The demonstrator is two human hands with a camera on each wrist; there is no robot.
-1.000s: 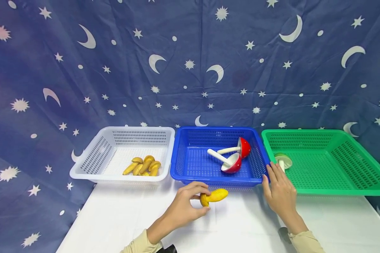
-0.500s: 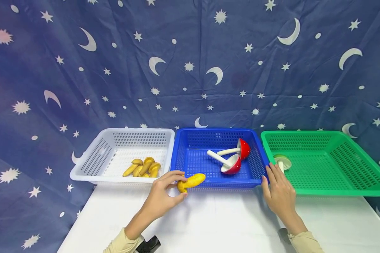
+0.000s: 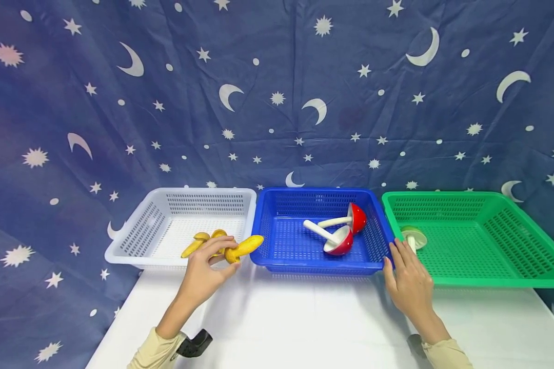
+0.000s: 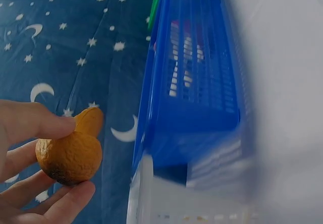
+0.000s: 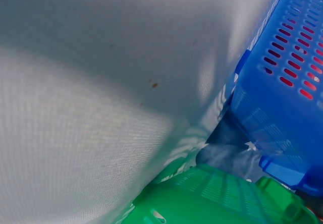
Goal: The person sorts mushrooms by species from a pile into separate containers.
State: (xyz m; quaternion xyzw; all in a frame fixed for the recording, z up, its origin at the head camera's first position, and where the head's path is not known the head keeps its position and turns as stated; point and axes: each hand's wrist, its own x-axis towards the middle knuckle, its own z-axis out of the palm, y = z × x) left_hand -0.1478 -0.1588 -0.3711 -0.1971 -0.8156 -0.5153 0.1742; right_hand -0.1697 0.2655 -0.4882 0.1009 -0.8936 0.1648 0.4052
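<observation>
Pinching yellow toy banana (image 3: 242,248) in left hand (image 3: 205,271) over white basket (image 3: 134,241), right hand (image 3: 408,279) flat, fingers relaxed.

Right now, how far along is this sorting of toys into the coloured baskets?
Mostly done, it seems. Yellow bananas already lie in the white basket, two red mushrooms in the blue basket and one pale piece in the green basket. The left hand holds a last banana at the white basket's rim; dropping it in remains.
</observation>
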